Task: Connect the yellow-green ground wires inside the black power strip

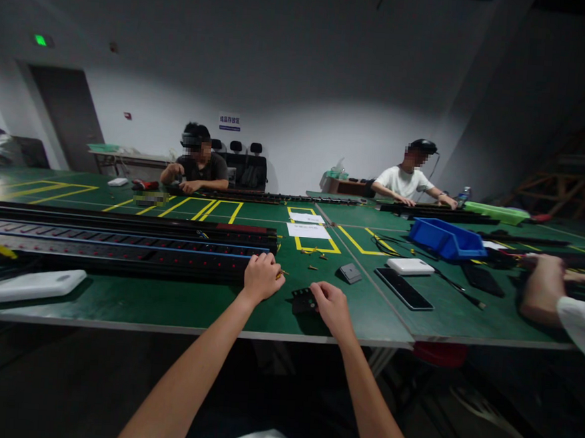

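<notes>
My left hand (263, 277) rests at the right end of a long black rail assembly (224, 264) with rows of red dots. Its fingers are closed, and a small brass-coloured screw (281, 273) shows at the fingertips. My right hand (332, 306) pinches a small black plate with holes (303, 300) just above the front of the table. Beyond the hands lie several loose brass-coloured screws (313, 267). A small grey metal block (349, 273) lies to the right of them.
On the green table (176, 304), a white power bank (32, 285) lies left. A phone (404, 289), another white power bank (409, 266), cables and a blue bin (446, 240) are on the right. A co-worker's arm (543, 286) reaches in at right; two people sit opposite.
</notes>
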A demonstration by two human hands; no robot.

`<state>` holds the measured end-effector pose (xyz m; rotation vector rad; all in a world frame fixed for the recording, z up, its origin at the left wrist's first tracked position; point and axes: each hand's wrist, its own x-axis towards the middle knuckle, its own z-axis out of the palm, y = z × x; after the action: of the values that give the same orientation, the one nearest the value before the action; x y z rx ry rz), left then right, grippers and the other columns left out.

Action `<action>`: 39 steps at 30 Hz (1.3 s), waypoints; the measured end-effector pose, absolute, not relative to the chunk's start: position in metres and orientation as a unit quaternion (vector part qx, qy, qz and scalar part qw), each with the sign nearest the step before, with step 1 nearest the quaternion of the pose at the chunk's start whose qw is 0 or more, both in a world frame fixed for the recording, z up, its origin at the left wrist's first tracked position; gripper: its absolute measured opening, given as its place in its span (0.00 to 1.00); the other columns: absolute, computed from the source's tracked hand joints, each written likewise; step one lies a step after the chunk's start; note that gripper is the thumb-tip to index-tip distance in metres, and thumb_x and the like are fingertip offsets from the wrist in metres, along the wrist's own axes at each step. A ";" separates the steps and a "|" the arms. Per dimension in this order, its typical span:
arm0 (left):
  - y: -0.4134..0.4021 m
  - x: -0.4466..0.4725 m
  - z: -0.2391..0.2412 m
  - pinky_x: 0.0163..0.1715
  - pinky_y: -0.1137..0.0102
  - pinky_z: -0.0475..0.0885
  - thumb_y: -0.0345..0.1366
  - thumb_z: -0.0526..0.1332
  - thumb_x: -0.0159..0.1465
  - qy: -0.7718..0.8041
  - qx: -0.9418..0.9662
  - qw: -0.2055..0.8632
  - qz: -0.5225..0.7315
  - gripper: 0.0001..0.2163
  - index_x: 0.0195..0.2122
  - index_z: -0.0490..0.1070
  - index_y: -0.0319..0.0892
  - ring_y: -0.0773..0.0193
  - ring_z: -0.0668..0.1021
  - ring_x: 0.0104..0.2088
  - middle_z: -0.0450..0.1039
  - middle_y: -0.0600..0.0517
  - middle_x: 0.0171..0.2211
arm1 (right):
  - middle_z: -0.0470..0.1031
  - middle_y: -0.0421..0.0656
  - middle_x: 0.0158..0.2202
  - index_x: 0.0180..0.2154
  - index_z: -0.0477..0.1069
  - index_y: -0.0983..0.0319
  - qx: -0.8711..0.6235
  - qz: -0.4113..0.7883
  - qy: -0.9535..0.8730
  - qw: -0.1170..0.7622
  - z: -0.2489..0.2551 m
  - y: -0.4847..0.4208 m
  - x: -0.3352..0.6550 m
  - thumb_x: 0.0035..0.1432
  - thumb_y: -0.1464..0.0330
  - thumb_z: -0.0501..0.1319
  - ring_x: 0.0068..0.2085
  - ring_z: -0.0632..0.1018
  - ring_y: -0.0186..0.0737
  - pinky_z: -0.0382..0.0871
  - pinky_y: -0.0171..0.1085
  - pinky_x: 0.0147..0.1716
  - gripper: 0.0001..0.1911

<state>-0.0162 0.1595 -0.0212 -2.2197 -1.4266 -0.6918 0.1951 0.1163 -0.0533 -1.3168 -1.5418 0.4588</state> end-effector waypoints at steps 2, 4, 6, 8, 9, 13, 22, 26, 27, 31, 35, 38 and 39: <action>0.160 -0.016 -0.021 0.41 0.59 0.61 0.40 0.61 0.64 -0.513 -0.796 0.206 -0.248 0.10 0.32 0.79 0.43 0.54 0.71 0.42 0.72 0.46 0.38 | 0.71 0.42 0.20 0.26 0.77 0.61 -0.545 0.191 -0.640 0.506 -0.054 0.117 0.195 0.61 0.49 0.55 0.24 0.71 0.41 0.61 0.34 0.23 0.25; 0.160 -0.016 -0.021 0.41 0.59 0.61 0.40 0.61 0.64 -0.513 -0.796 0.207 -0.247 0.10 0.32 0.79 0.43 0.54 0.71 0.42 0.72 0.46 0.38 | 0.71 0.42 0.20 0.26 0.77 0.61 -0.545 0.192 -0.641 0.505 -0.054 0.117 0.195 0.61 0.49 0.55 0.24 0.71 0.40 0.61 0.34 0.22 0.25; 0.160 -0.016 -0.022 0.41 0.59 0.61 0.40 0.61 0.64 -0.513 -0.796 0.206 -0.246 0.10 0.32 0.79 0.43 0.54 0.71 0.42 0.72 0.46 0.38 | 0.71 0.42 0.20 0.26 0.77 0.61 -0.544 0.193 -0.642 0.504 -0.054 0.117 0.196 0.61 0.50 0.56 0.24 0.71 0.40 0.61 0.34 0.22 0.25; 0.160 -0.016 -0.022 0.41 0.59 0.61 0.40 0.61 0.64 -0.514 -0.795 0.207 -0.246 0.10 0.32 0.79 0.43 0.54 0.71 0.42 0.72 0.45 0.38 | 0.71 0.41 0.20 0.26 0.76 0.61 -0.543 0.194 -0.643 0.503 -0.054 0.118 0.196 0.61 0.51 0.56 0.24 0.71 0.40 0.61 0.34 0.23 0.24; 0.160 -0.016 -0.022 0.41 0.59 0.61 0.40 0.61 0.64 -0.515 -0.795 0.207 -0.245 0.10 0.32 0.79 0.43 0.54 0.71 0.42 0.72 0.45 0.38 | 0.71 0.41 0.20 0.26 0.76 0.61 -0.543 0.194 -0.644 0.503 -0.054 0.118 0.196 0.61 0.51 0.56 0.24 0.71 0.40 0.61 0.34 0.23 0.24; 0.159 -0.015 -0.021 0.40 0.59 0.61 0.40 0.61 0.64 -0.517 -0.793 0.210 -0.243 0.10 0.32 0.79 0.43 0.54 0.71 0.42 0.73 0.45 0.38 | 0.69 0.40 0.20 0.26 0.75 0.61 -0.543 0.197 -0.646 0.499 -0.055 0.118 0.196 0.62 0.53 0.56 0.24 0.71 0.40 0.60 0.33 0.22 0.22; 0.160 -0.016 -0.022 0.40 0.58 0.60 0.40 0.61 0.64 -0.515 -0.794 0.213 -0.243 0.10 0.32 0.79 0.42 0.54 0.71 0.42 0.73 0.46 0.38 | 0.69 0.40 0.21 0.27 0.76 0.62 -0.546 0.197 -0.644 0.498 -0.057 0.118 0.196 0.63 0.53 0.56 0.25 0.71 0.40 0.60 0.33 0.22 0.22; 0.160 -0.016 -0.022 0.40 0.59 0.60 0.40 0.61 0.64 -0.514 -0.794 0.213 -0.244 0.10 0.32 0.79 0.42 0.54 0.72 0.42 0.73 0.45 0.38 | 0.69 0.40 0.20 0.28 0.76 0.62 -0.546 0.195 -0.645 0.498 -0.057 0.119 0.196 0.62 0.54 0.56 0.25 0.71 0.39 0.60 0.33 0.22 0.22; 0.160 -0.016 -0.022 0.40 0.59 0.60 0.40 0.61 0.64 -0.514 -0.794 0.213 -0.244 0.10 0.32 0.79 0.42 0.54 0.72 0.42 0.73 0.45 0.38 | 0.69 0.40 0.20 0.28 0.76 0.62 -0.546 0.194 -0.645 0.497 -0.057 0.119 0.196 0.62 0.54 0.56 0.24 0.71 0.39 0.60 0.33 0.22 0.22; 0.160 -0.016 -0.022 0.40 0.59 0.61 0.40 0.61 0.64 -0.512 -0.795 0.212 -0.245 0.10 0.32 0.79 0.42 0.54 0.71 0.42 0.73 0.46 0.38 | 0.69 0.40 0.20 0.27 0.76 0.62 -0.548 0.193 -0.646 0.495 -0.056 0.119 0.196 0.62 0.54 0.56 0.24 0.71 0.39 0.59 0.33 0.22 0.22; 0.160 -0.016 -0.022 0.40 0.58 0.61 0.40 0.61 0.64 -0.512 -0.796 0.209 -0.246 0.10 0.32 0.79 0.42 0.54 0.71 0.42 0.72 0.45 0.38 | 0.69 0.40 0.20 0.27 0.75 0.61 -0.550 0.194 -0.646 0.493 -0.055 0.117 0.196 0.62 0.54 0.56 0.24 0.71 0.39 0.59 0.33 0.23 0.21; 0.160 -0.016 -0.022 0.40 0.58 0.61 0.40 0.61 0.64 -0.512 -0.796 0.209 -0.246 0.10 0.32 0.79 0.42 0.54 0.71 0.42 0.72 0.45 0.38 | 0.69 0.40 0.21 0.27 0.75 0.61 -0.550 0.195 -0.646 0.492 -0.055 0.117 0.196 0.63 0.53 0.56 0.24 0.71 0.39 0.60 0.33 0.23 0.22; 0.160 -0.016 -0.022 0.40 0.58 0.61 0.40 0.61 0.64 -0.513 -0.796 0.210 -0.245 0.10 0.32 0.79 0.42 0.54 0.71 0.42 0.72 0.45 0.38 | 0.69 0.40 0.21 0.26 0.74 0.61 -0.550 0.196 -0.646 0.492 -0.055 0.117 0.196 0.63 0.53 0.56 0.24 0.71 0.39 0.60 0.33 0.23 0.22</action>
<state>-0.0158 0.1601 -0.0220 -2.2127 -1.4259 -0.6819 0.1957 0.1168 -0.0548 -1.3342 -1.5680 0.4755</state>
